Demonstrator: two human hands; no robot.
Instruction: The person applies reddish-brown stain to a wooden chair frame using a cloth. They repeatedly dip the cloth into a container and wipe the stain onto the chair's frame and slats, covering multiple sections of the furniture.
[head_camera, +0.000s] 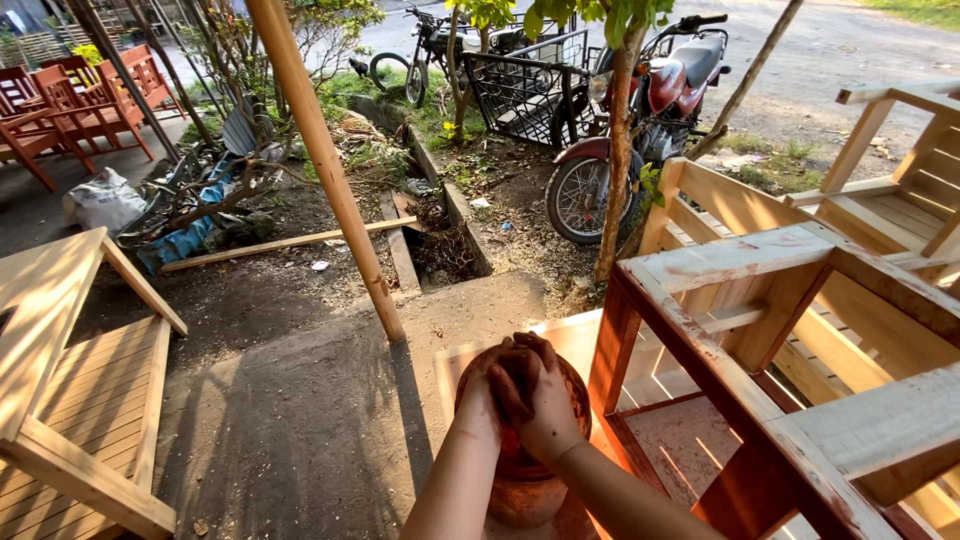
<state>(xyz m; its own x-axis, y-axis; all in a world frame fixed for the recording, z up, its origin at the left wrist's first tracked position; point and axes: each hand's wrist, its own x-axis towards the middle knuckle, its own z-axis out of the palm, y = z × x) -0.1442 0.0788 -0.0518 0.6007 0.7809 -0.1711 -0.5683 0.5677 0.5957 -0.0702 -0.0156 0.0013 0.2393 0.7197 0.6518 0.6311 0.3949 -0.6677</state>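
Note:
Both my hands sit together on top of a round, red-brown stained container (525, 495) low in the middle of the view. My left hand (483, 390) and my right hand (540, 400) are smeared with the same red-brown stain, fingers curled and pressed against each other over the container's top. I cannot tell whether a rag or brush is inside them. Just to the right stands a wooden chair frame (740, 300), partly coated red-brown, partly bare pale wood.
Unpainted wooden chairs (900, 190) stand at the right, another pale wooden piece (80, 400) at the left. A bamboo post (330, 170) rises from the concrete floor ahead. Beyond it are a red motorcycle (640, 120), a thin tree trunk (615, 160) and red chairs (70, 110).

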